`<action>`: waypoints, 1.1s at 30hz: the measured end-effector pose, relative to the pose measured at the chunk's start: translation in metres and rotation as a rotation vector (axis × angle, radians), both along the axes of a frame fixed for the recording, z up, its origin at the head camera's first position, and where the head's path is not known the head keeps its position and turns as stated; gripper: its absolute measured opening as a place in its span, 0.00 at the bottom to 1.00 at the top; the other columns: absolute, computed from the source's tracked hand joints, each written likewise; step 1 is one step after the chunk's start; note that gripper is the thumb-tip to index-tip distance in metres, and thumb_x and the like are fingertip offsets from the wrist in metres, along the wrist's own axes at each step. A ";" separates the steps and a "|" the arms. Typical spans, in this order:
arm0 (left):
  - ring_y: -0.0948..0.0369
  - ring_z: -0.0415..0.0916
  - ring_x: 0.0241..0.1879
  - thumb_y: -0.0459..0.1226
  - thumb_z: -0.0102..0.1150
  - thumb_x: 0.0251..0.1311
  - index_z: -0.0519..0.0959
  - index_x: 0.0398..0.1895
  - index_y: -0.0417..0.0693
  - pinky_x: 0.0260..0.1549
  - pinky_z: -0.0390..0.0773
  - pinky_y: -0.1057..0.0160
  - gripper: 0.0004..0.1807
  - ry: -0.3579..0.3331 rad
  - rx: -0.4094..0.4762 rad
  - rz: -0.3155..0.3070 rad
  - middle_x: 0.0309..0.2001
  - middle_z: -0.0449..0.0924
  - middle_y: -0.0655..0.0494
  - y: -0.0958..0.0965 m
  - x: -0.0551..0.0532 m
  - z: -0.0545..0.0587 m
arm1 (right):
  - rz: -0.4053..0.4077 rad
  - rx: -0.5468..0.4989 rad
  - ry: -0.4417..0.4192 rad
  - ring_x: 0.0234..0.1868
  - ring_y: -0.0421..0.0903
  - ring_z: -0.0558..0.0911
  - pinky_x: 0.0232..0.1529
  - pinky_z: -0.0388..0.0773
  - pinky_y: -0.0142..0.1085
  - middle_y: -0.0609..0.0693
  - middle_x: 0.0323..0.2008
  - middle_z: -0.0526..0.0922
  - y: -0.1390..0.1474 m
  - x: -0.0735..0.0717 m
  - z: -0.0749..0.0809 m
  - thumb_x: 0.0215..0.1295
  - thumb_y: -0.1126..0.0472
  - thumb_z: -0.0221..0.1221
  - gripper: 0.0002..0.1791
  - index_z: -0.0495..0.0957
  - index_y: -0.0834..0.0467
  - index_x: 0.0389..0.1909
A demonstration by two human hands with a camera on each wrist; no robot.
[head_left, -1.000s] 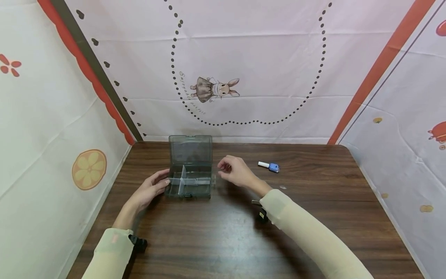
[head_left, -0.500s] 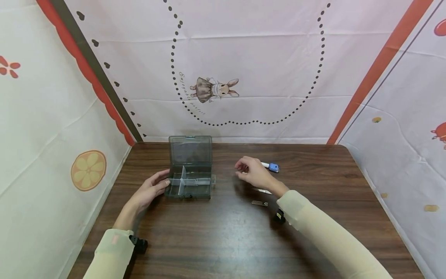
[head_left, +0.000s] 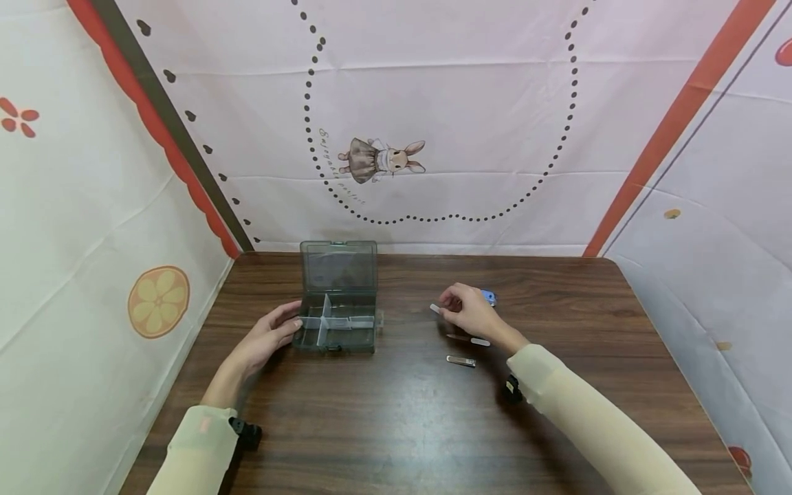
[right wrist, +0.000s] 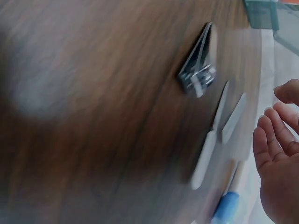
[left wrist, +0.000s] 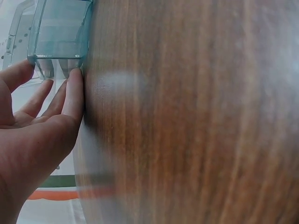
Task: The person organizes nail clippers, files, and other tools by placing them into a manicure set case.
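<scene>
On pale cloth (head_left: pixel 495 117), a printed rabbit (head_left: pixel 379 160) lies sideways at twelve o'clock, a printed orange slice (head_left: pixel 159 302) at nine; the wooden tabletop (head_left: pixel 383 426) spans six

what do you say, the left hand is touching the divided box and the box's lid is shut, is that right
Not quite: the lid stands open, as the head view shows. The left hand is indeed touching the divided box.
</scene>
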State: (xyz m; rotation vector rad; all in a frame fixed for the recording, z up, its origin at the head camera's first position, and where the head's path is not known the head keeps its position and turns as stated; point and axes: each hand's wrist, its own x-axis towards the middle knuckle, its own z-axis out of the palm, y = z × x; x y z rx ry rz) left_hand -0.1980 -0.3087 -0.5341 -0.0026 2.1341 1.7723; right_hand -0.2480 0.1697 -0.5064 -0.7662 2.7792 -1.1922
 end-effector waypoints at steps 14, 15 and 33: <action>0.42 0.52 0.81 0.46 0.57 0.80 0.54 0.85 0.49 0.76 0.57 0.35 0.38 0.011 0.018 -0.008 0.84 0.50 0.41 -0.001 0.005 -0.002 | -0.017 -0.033 -0.015 0.33 0.42 0.81 0.37 0.82 0.35 0.50 0.34 0.83 0.017 0.006 -0.014 0.63 0.70 0.71 0.07 0.84 0.64 0.39; 0.42 0.52 0.81 0.46 0.58 0.80 0.54 0.85 0.49 0.76 0.57 0.35 0.38 0.012 0.018 -0.008 0.84 0.50 0.41 -0.001 0.005 -0.002 | -0.017 -0.037 -0.018 0.33 0.42 0.81 0.37 0.81 0.34 0.49 0.33 0.83 0.017 0.006 -0.015 0.62 0.70 0.71 0.07 0.84 0.64 0.39; 0.42 0.52 0.81 0.48 0.59 0.79 0.55 0.85 0.49 0.76 0.57 0.36 0.39 -0.004 0.012 0.003 0.84 0.50 0.41 -0.002 0.011 -0.001 | -0.037 -0.007 -0.053 0.35 0.42 0.80 0.39 0.81 0.36 0.49 0.35 0.83 0.016 0.014 -0.026 0.65 0.68 0.71 0.08 0.85 0.63 0.43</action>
